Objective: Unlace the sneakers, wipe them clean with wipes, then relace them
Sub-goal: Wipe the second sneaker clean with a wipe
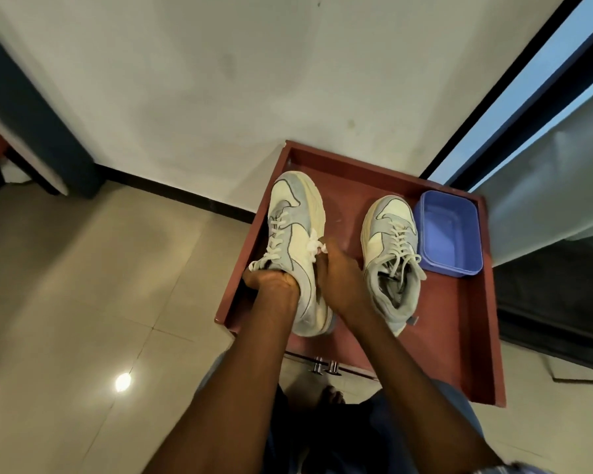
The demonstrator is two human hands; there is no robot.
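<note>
The left hand [271, 280] grips the collar of the left sneaker [297, 248], which is tilted on its side in the red tray [459, 336], while the right hand [339, 278] pinches a white wipe [317, 248] against the side of this sneaker. The other sneaker [392, 258] stands upright and laced, just beside a blue plastic tub [449, 234] in the same tray.

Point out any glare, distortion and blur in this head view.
Head view: a bright lamp reflection glares off the glossy floor tiles; wide-angle distortion bends the wall's dark skirting and window frame; the forearms are softly blurred at the bottom edge, while the sneakers stay fairly sharp.
</note>
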